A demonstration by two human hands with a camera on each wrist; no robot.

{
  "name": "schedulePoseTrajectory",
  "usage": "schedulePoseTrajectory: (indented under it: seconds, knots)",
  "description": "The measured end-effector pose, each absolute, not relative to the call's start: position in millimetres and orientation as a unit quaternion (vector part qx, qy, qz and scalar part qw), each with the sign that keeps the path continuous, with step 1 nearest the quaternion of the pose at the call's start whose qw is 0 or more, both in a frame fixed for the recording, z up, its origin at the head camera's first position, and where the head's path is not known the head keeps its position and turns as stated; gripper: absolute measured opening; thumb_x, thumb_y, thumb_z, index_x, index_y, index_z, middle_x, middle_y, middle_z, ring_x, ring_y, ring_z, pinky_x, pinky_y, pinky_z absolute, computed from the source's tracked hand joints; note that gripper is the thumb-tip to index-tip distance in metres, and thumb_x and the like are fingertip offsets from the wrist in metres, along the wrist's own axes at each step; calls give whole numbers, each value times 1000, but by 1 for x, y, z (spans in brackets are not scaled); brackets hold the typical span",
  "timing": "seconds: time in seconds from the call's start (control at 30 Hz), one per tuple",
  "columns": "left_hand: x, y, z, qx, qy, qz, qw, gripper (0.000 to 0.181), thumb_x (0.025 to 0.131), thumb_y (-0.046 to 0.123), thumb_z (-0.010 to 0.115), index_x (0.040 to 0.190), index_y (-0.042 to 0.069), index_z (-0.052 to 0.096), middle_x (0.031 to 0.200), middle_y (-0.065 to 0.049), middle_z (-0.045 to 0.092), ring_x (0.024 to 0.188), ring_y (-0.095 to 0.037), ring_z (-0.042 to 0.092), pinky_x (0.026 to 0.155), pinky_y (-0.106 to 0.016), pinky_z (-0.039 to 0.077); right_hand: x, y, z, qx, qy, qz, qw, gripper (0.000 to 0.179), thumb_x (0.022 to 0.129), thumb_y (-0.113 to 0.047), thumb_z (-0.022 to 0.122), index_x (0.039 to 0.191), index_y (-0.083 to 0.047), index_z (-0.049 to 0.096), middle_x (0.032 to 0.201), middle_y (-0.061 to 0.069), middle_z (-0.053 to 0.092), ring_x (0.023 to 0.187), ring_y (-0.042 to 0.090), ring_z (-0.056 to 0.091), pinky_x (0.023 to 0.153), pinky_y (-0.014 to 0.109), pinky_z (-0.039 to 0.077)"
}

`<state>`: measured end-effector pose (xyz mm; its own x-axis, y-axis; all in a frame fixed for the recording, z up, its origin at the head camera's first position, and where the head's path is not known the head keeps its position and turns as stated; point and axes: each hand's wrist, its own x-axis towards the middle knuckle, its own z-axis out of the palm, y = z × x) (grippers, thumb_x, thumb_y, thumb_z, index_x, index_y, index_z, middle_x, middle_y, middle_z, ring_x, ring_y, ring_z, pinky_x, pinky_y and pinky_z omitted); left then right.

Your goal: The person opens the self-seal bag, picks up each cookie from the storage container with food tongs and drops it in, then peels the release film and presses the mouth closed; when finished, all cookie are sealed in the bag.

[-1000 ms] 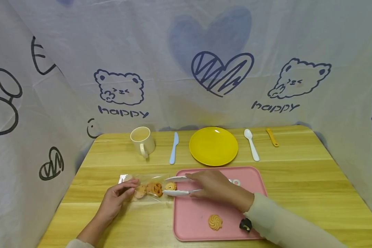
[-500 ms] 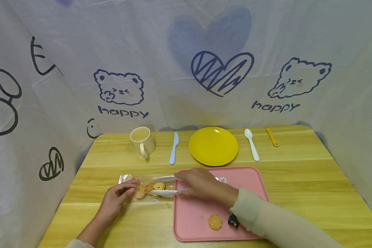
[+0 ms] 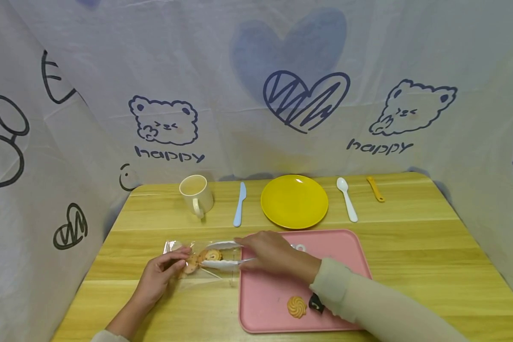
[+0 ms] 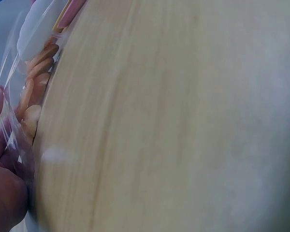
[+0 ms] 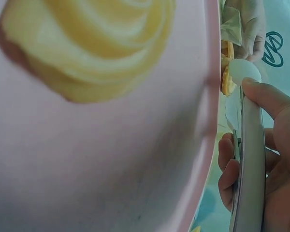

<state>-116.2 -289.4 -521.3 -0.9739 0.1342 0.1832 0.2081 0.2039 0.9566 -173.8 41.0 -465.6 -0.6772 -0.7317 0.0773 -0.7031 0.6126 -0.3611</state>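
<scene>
A clear plastic bag [image 3: 224,276] with several cookies lies left of the pink tray [image 3: 261,306]. My left hand [image 3: 156,271] pinches the film near the bag's left part between thumb and fingers; the film shows between them in the left wrist view. With my right hand [image 3: 275,254] I hold white-tipped tongs [image 5: 251,159], whose tips reach into the bag's right side. Between those tips sits a round piped cookie [image 3: 214,255], beside chocolate-chip cookies partly covered by it. Another swirl cookie [image 3: 297,307] rests on the tray.
Along the back of the table stand a cream mug [image 3: 196,194], a light-blue knife [image 3: 240,204], a yellow plate [image 3: 294,202], a white spoon [image 3: 346,199] and a short yellow handle-like piece [image 3: 375,189]. A printed cloth hangs behind and at both sides.
My right hand has moved left with the tongs, carrying the piped cookie from the tray's edge into the bag over the other cookies. The left hand has stayed in place.
</scene>
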Motion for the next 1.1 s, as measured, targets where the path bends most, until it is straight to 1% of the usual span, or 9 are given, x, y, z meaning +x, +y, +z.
schedulePoseTrajectory:
  seconds: [0.37, 0.57, 0.83, 1.0, 1.1]
  knots:
    - [-117, -289, -523, -111, -776, -620, 29, 19, 98, -3, 65, 110, -18, 67, 127, -13, 72, 127, 2, 59, 107, -11, 45, -172, 43, -471, -393, 900, -187, 36, 74, 87, -49, 81, 147, -13, 59, 134, 4, 70, 118, 23, 68, 101, 40, 56]
    - [-117, -290, -521, -111, -778, -617, 27, 19, 99, -2, 65, 111, -17, 67, 128, -13, 72, 127, 3, 58, 106, -11, 45, -172, 49, -475, -391, 901, -187, 26, 74, 86, -49, 82, 146, -13, 59, 136, 2, 68, 120, 22, 67, 102, 40, 56]
    - [-117, -290, -521, -113, -771, -626, 20, 21, 100, -2, 64, 112, -18, 66, 129, -11, 72, 128, 2, 57, 106, -12, 46, -167, 64, -469, -388, 900, -196, 26, 74, 84, -48, 84, 145, -13, 60, 142, 1, 65, 127, 20, 63, 108, 40, 53]
    - [-116, -289, -521, -113, -769, -628, 19, 21, 100, -2, 64, 112, -18, 66, 128, -11, 72, 128, 2, 57, 106, -12, 46, -163, 75, -466, -386, 901, -197, 31, 77, 83, -51, 84, 147, -15, 59, 142, -1, 65, 128, 19, 62, 107, 42, 53]
    - [-116, -289, -521, -112, -770, -628, 18, 21, 100, -1, 64, 113, -18, 66, 129, -12, 71, 128, 2, 57, 105, -12, 47, -159, 83, -465, -378, 902, -206, 41, 78, 83, -50, 85, 149, -17, 57, 138, -1, 67, 121, 17, 65, 102, 41, 55]
